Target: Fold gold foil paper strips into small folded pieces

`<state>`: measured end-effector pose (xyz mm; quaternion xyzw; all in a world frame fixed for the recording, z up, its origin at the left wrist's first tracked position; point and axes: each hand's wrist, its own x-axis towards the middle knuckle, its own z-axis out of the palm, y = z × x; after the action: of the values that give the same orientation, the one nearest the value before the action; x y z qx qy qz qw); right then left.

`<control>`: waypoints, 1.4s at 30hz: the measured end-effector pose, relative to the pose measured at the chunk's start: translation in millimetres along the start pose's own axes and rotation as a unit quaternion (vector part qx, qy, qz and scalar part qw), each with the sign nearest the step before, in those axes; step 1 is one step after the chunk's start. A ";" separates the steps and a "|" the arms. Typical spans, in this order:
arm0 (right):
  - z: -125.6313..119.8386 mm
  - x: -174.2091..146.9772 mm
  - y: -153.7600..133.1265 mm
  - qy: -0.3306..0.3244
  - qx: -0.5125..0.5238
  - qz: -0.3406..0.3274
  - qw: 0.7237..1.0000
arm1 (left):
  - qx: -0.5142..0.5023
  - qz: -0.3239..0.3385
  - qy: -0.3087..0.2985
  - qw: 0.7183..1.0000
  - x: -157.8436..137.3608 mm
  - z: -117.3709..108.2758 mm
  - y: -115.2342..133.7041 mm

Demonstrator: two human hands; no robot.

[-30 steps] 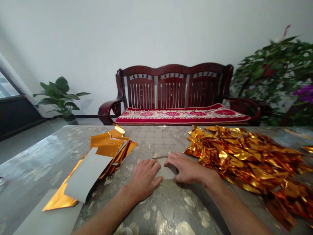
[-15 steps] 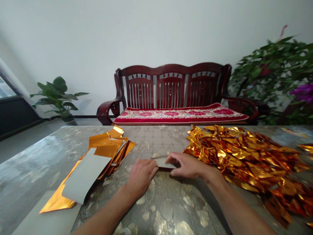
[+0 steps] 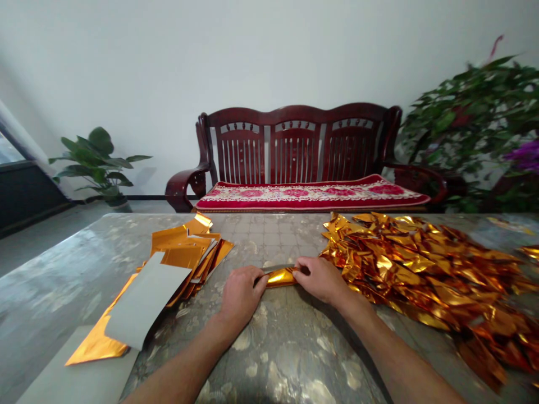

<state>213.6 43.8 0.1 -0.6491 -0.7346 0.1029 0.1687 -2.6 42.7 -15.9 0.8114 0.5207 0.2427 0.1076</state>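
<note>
Paper (image 3: 280,278) we pinch with our left hand (image 3: 241,292) and right hand (image 3: 322,279) shines; gold pieces (image 3: 415,266) lie beside the right hand.

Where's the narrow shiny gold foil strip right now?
Head view, near centre: the narrow gold foil strip is held between the left hand and right hand, left of the heaped folded gold foil pieces.

Folded gold foil strip (image 3: 280,277), shiny, running crosswise
</note>
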 end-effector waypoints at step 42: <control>17.8 -9.8 -16.3 0.058 -0.109 0.033 0.992 | 0.073 -0.087 0.029 0.993 5.0 0.2 1.7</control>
<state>192.8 33.1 -11.4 -0.6923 -0.7087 -0.0101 0.1355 0.6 46.5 -14.0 0.7616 0.6082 0.2173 0.0534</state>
